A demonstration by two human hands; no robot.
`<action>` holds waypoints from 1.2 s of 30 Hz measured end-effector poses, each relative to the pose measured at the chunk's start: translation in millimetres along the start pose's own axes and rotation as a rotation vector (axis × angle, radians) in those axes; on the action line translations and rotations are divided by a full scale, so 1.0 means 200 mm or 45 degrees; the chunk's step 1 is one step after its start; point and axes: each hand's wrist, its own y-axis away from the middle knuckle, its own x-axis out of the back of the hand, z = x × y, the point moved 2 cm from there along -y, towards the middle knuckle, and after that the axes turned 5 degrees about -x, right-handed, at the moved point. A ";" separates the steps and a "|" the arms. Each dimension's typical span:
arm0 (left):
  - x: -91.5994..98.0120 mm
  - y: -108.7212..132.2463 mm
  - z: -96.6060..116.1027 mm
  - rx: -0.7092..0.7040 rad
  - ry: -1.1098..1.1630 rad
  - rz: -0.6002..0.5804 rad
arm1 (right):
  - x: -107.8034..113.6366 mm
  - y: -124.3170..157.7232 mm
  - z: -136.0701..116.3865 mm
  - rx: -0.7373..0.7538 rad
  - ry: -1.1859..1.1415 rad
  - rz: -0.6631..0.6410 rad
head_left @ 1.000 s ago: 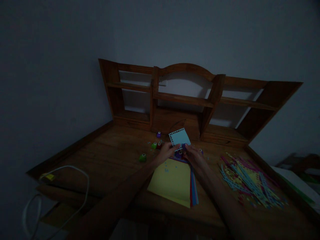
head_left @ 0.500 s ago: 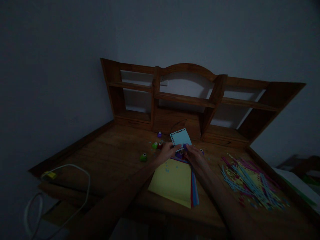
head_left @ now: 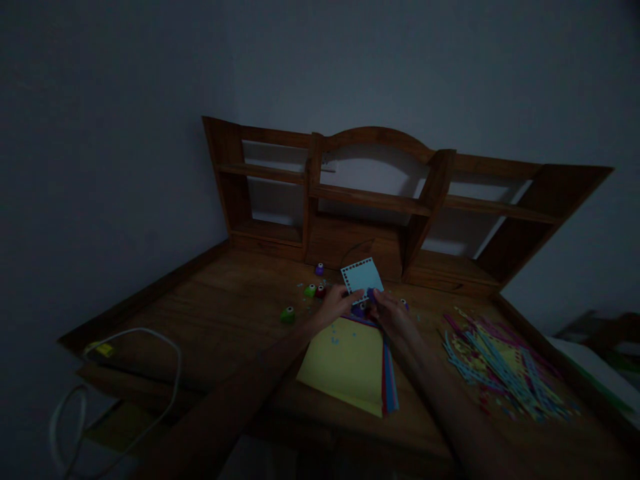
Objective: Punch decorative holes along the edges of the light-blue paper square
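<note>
My left hand (head_left: pixel 336 305) pinches the lower left edge of a small light blue paper square (head_left: pixel 362 276) with punched holes along its border, held upright above the desk. My right hand (head_left: pixel 393 311) is closed on a small purple punch (head_left: pixel 369 295) at the paper's lower edge. Both hands hover over the far end of a stack of coloured paper sheets (head_left: pixel 347 360) with a yellow sheet on top. The room is dim and fine finger detail is hard to see.
A wooden desk (head_left: pixel 225 320) with a shelved hutch (head_left: pixel 370 200) at the back. Small green, red and purple punches (head_left: pixel 311 291) lie left of my hands, one green punch (head_left: pixel 287 315) nearer. A pile of coloured paper strips (head_left: pixel 500 367) lies right. A white cable (head_left: pixel 150 373) hangs at the left.
</note>
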 end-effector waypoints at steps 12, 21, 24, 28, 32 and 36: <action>-0.01 0.03 0.09 0.039 0.025 0.007 | -0.01 0.01 -0.01 0.004 0.049 -0.011; -0.01 0.04 0.08 0.098 0.077 -0.017 | -0.01 0.01 -0.01 0.015 0.082 -0.033; -0.01 0.05 0.09 0.127 0.093 -0.011 | -0.01 0.01 -0.01 0.033 0.081 -0.013; -0.01 0.05 0.10 0.155 0.112 -0.003 | 0.00 0.01 -0.01 0.040 0.118 -0.032; -0.01 0.05 0.09 0.140 0.172 -0.018 | 0.00 0.01 -0.01 0.049 0.124 -0.073; -0.01 0.05 0.07 0.164 0.197 -0.027 | 0.01 0.01 0.00 0.012 0.112 -0.083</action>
